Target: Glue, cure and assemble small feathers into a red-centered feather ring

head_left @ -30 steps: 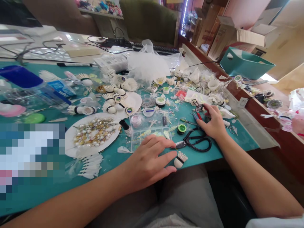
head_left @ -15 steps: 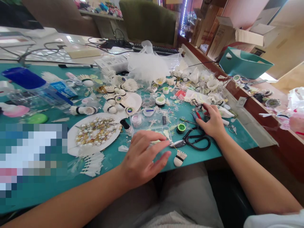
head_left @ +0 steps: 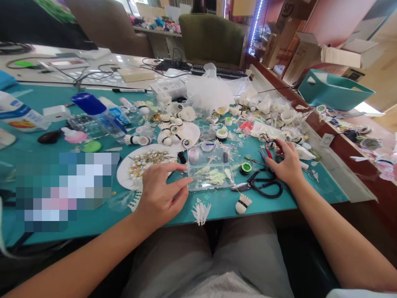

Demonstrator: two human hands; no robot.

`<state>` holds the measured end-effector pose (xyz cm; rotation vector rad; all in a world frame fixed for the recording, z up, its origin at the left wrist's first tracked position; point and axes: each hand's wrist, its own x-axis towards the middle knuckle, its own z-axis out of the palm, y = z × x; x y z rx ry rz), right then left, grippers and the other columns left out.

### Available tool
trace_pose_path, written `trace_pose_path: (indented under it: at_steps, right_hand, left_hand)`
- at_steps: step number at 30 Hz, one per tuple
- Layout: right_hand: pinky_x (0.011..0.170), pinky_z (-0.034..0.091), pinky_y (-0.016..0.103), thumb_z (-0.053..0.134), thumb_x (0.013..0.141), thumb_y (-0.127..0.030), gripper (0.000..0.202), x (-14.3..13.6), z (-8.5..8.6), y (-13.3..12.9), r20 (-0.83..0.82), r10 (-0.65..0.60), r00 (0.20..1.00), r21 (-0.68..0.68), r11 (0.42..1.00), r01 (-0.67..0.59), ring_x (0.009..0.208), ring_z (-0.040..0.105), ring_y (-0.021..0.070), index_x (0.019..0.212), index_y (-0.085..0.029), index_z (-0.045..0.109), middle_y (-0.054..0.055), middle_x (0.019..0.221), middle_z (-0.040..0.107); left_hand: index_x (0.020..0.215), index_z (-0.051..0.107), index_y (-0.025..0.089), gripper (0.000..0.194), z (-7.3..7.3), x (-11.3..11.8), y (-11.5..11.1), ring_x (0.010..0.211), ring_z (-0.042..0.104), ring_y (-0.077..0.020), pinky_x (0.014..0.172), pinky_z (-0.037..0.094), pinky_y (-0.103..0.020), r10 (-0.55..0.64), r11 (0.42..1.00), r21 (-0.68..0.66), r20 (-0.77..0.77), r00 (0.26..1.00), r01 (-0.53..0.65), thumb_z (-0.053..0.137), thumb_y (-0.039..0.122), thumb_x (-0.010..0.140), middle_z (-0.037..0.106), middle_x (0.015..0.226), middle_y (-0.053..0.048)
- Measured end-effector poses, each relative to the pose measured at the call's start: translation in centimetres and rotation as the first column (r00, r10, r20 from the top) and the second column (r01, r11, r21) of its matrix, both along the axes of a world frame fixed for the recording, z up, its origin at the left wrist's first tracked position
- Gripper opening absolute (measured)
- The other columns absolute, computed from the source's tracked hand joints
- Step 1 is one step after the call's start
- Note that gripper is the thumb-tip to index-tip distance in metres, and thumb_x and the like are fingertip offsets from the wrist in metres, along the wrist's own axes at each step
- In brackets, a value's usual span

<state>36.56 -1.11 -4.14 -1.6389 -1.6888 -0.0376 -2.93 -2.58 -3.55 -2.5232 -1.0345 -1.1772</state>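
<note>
My left hand (head_left: 164,191) hovers with fingers apart, holding nothing, between the plate of pearl beads (head_left: 122,176) and the clear compartment box (head_left: 211,178) of pale pieces. My right hand (head_left: 287,159) is at the pliers with red and blue handles (head_left: 268,154), its thumb and fingers bent around them. Black-handled scissors (head_left: 265,183) lie just left of that hand, beside a small pot of green paint (head_left: 246,167). A small shuttlecock (head_left: 242,203) rests near the table's front edge. Left of it is a cluster of white feather strips (head_left: 201,212).
A pile of white netting (head_left: 211,89) and many small shuttlecocks (head_left: 169,130) cover the middle and back. A blue-capped bottle (head_left: 93,109) leans at the left. A teal bin (head_left: 335,91) stands at the back right.
My left hand has moved left, away from the shuttlecock and scissors, uncovering the compartment box and feather strips. My right hand stays by the pliers. The view has shifted left.
</note>
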Motion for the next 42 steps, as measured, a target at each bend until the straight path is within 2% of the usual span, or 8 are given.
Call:
trace_pose_path:
  at_steps: [3,7,14,18,23,29,37,42]
  right_hand:
    - [0.083,0.058,0.052,0.074,0.075,-0.047,0.068,0.2,0.0,0.1,0.003,-0.002,1.000,0.007,1.000,0.002,0.083,0.063,0.0267,0.135,-0.021,0.059,0.013,0.116,0.059]
    - [0.086,0.058,0.052,0.075,0.075,-0.048,0.069,0.5,-0.2,0.2,0.035,0.000,0.999,0.017,1.000,-0.001,0.084,0.063,0.0263,0.136,-0.022,0.059,0.012,0.115,0.059]
    - [0.086,0.059,0.053,0.075,0.075,-0.051,0.071,0.6,-0.3,0.3,0.049,-0.005,0.999,0.028,1.000,0.004,0.091,0.064,0.0293,0.136,-0.019,0.060,0.014,0.114,0.060]
    - [0.087,0.059,0.054,0.075,0.075,-0.050,0.069,0.5,-0.2,0.2,0.056,-0.002,0.998,0.028,1.000,0.000,0.098,0.063,0.0316,0.136,-0.021,0.061,0.014,0.115,0.060]
    - [0.087,0.058,0.054,0.075,0.075,-0.050,0.070,0.5,-0.1,0.3,0.040,-0.008,0.999,0.014,1.000,0.008,0.088,0.063,0.0281,0.136,-0.021,0.060,0.014,0.116,0.060]
    - [0.091,0.056,0.053,0.075,0.075,-0.047,0.068,0.5,-0.1,0.3,0.079,-0.018,0.997,0.023,1.000,0.016,0.096,0.062,0.0307,0.136,-0.020,0.061,0.014,0.113,0.061]
    - [0.085,0.059,0.048,0.075,0.074,-0.046,0.068,0.3,-0.1,0.3,0.048,-0.008,0.999,0.012,1.000,0.008,0.087,0.063,0.0261,0.135,-0.018,0.061,0.013,0.114,0.060]
    - [0.086,0.059,0.050,0.075,0.075,-0.045,0.069,0.4,-0.2,0.3,0.038,-0.004,0.999,0.004,1.000,0.004,0.089,0.064,0.0277,0.136,-0.015,0.061,0.015,0.116,0.059]
  left_hand:
    - [0.082,0.075,0.024,0.015,0.1,0.5,0.1,0.099,0.062,-0.0336,0.085,0.048,-0.054,0.039,0.999,-0.015,-0.007,0.999,-0.039,0.063,0.014,0.081,0.066,0.108,-0.012]
    - [0.078,0.074,0.023,0.012,0.3,1.1,0.3,0.101,0.062,-0.0333,0.087,0.049,-0.054,0.080,0.994,-0.078,-0.009,0.997,-0.080,0.064,0.016,0.078,0.068,0.108,-0.011]
    - [0.077,0.076,0.021,0.016,0.1,1.0,0.5,0.101,0.062,-0.0339,0.088,0.046,-0.055,0.054,0.988,-0.148,0.007,0.999,-0.052,0.062,0.021,0.086,0.069,0.107,-0.012]
    - [0.081,0.076,0.022,0.016,-0.1,1.0,0.6,0.103,0.062,-0.0340,0.090,0.046,-0.054,0.038,0.984,-0.172,-0.009,0.999,-0.039,0.061,0.024,0.088,0.069,0.109,-0.011]
    - [0.082,0.076,0.021,0.019,0.0,0.9,0.7,0.101,0.063,-0.0331,0.089,0.046,-0.053,0.008,0.978,-0.208,0.023,1.000,-0.003,0.059,0.023,0.091,0.068,0.108,-0.011]
    - [0.083,0.078,0.019,0.022,0.0,1.0,0.8,0.103,0.062,-0.0340,0.089,0.046,-0.054,-0.020,0.972,-0.234,0.022,1.000,0.024,0.058,0.021,0.092,0.068,0.109,-0.013]
    - [0.080,0.076,0.016,0.025,0.1,1.5,0.6,0.102,0.062,-0.0358,0.089,0.046,-0.057,-0.027,0.964,-0.265,0.009,1.000,0.029,0.054,0.019,0.093,0.067,0.109,-0.016]
    - [0.078,0.075,0.016,0.024,0.1,1.6,0.5,0.103,0.062,-0.0356,0.089,0.046,-0.056,-0.016,0.963,-0.267,0.016,1.000,0.020,0.055,0.018,0.092,0.068,0.109,-0.016]
